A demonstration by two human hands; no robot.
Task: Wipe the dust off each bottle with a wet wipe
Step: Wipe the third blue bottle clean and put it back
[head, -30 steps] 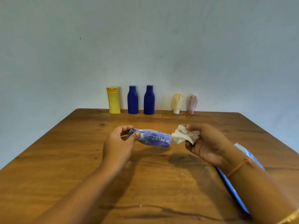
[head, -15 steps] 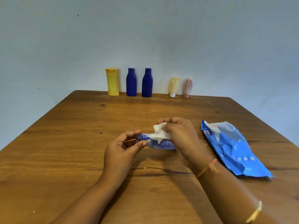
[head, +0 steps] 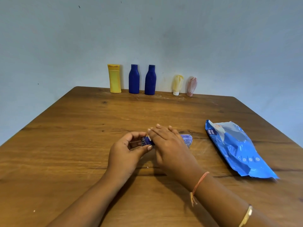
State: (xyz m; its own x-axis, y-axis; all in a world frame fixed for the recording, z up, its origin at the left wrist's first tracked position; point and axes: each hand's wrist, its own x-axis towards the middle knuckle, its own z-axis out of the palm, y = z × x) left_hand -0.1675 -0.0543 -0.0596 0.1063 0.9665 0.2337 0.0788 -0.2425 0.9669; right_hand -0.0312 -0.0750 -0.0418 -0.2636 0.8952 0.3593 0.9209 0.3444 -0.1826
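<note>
A small purple-blue bottle [head: 187,139] lies on its side just above the wooden table [head: 62,145]. My left hand [head: 126,151] pinches its dark cap end between thumb and fingers. My right hand [head: 170,145] lies across the bottle's body with fingers stretched out, pressing the white wet wipe [head: 149,138] onto it. Only a small corner of the wipe shows by the fingertips, and most of the bottle is hidden under the hand.
Along the far edge by the wall stand a yellow bottle [head: 114,78], two dark blue bottles [head: 134,79] [head: 150,80], a cream tube [head: 177,84] and a pink tube [head: 191,86]. A blue wet-wipe pack [head: 236,148] lies to the right of my hands.
My right hand brought the wipe from the bottle's base end onto its body and slid it toward the cap, flattening over it. The view tilted downward.
</note>
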